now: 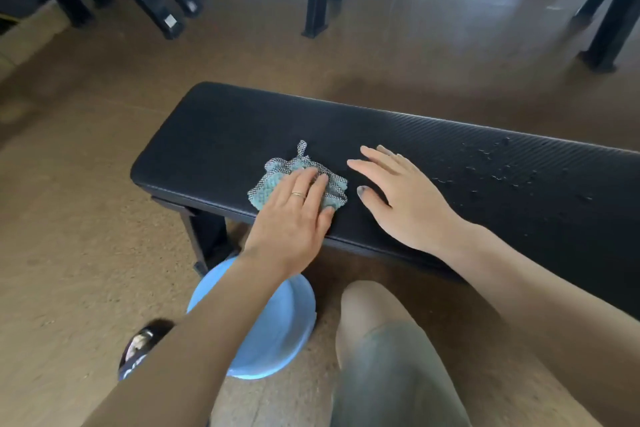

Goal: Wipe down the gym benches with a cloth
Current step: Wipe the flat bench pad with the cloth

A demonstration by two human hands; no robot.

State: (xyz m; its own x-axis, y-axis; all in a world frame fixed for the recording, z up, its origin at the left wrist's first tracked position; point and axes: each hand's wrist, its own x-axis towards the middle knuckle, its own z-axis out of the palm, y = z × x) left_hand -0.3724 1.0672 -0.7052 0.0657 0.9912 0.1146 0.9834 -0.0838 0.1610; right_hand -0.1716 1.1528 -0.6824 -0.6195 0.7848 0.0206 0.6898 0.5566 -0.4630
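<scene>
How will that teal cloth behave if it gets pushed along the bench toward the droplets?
The cloth lies crumpled under the left hand, so it is probably floppy and will bunch. It likely drags on the bench, whose surface is ribbed. The droplets should soak in.

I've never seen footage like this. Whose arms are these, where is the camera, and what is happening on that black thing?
No machine here: a person wears a camera on the head, looking down at their own two arms. The long black thing is a padded gym bench. The left hand presses flat on a teal cloth lying on the bench, fingers straight. The right hand lies open over the padding beside the cloth, holding nothing. Water droplets sit further along the bench to the right, not yet wiped. A light blue basin stands on the floor below, next to the person's knee.
</scene>
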